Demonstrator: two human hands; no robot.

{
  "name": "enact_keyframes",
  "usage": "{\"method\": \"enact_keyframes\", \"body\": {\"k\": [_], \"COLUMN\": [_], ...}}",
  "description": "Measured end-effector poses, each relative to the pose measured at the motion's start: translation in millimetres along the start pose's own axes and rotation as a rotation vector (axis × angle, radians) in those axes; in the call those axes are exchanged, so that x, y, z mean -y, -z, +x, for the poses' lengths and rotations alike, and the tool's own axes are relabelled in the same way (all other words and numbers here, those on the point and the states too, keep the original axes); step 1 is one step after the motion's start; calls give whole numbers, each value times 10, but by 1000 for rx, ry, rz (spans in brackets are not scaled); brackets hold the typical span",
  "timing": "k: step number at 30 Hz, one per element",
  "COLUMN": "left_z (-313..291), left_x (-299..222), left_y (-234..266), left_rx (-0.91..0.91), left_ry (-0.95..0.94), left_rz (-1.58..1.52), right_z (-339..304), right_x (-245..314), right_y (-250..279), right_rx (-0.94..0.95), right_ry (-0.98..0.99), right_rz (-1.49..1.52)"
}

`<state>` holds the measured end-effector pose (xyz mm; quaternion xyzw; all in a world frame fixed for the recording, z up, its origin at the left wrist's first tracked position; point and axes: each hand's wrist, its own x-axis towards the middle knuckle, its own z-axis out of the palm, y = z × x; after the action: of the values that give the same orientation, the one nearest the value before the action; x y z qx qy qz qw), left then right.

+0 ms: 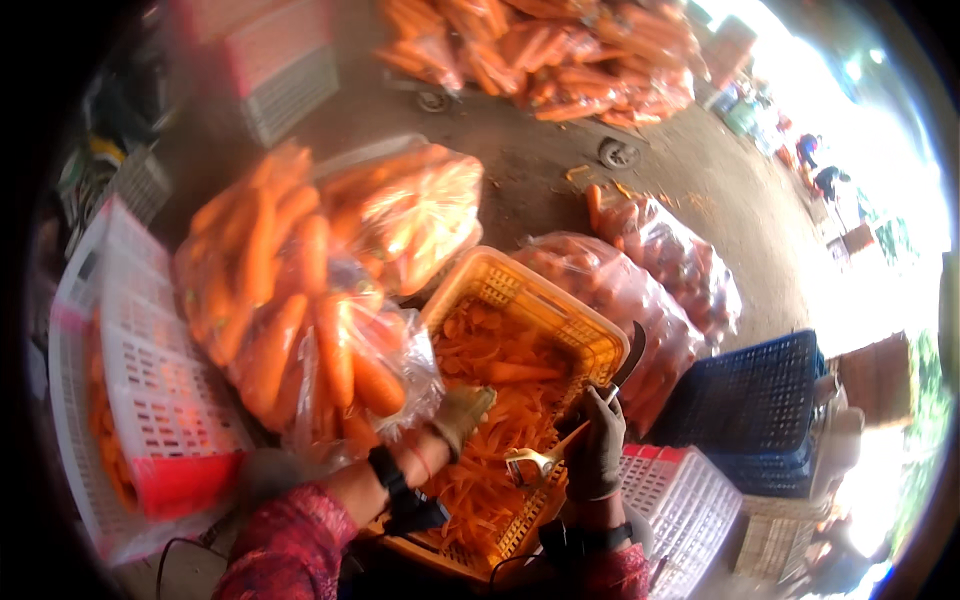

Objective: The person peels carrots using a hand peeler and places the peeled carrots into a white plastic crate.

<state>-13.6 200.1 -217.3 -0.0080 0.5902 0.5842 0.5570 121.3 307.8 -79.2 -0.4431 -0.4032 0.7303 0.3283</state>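
Note:
My gloved right hand [597, 445] is closed around a gold-coloured metal peeler [545, 458]. A curved dark blade [632, 356] also sticks up from the top of that hand. My gloved left hand [463, 413] hangs over the left side of a yellow-orange crate [600, 335], its fingers pressed together; what they hold, if anything, is hidden. Orange peelings [485, 480] fill the crate, and a carrot [525, 372] lies on them just beyond the left hand. Beside that hand, a clear plastic bag of carrots [262, 250] bulges, its mouth spread.
A white perforated crate [165, 370] stands at left. More bagged carrots [405, 205] lie behind, with a loaded wheeled cart [618, 152] farther off. Filled bags [625, 290], blue crates [745, 405] and a white crate [680, 510] stand at right.

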Motion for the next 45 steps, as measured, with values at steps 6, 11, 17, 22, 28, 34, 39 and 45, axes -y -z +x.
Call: {"method": "enact_keyframes", "body": {"k": [6,11,17,22,28,34,39,45], "left_z": [1344,1741,1417,772,-912,-1932,-2328,-2324], "left_x": [10,241,28,96,-509,-409,-377,56], "left_y": [-351,-443,-780,-256,-117,256,320,651], "left_rx": [-86,-35,143,295,421,463,280,456], "left_ry": [-83,-221,108,197,109,188,-80,-179], "left_rz": [1127,1402,1688,183,-485,-1208,-556,-292], "right_z": [59,89,114,155,-61,-903,-1387,-1409], "right_x": [200,275,304,171,99,64,122,189], "right_y": [373,536,593,627,379,-220,-548,-744], "right_rx": [-25,-85,-136,-150,-126,119,169,189], "right_ry": [-62,-217,-193,-8,158,73,151,175], "right_rz": [191,292,236,209,170,258,152,118]}}
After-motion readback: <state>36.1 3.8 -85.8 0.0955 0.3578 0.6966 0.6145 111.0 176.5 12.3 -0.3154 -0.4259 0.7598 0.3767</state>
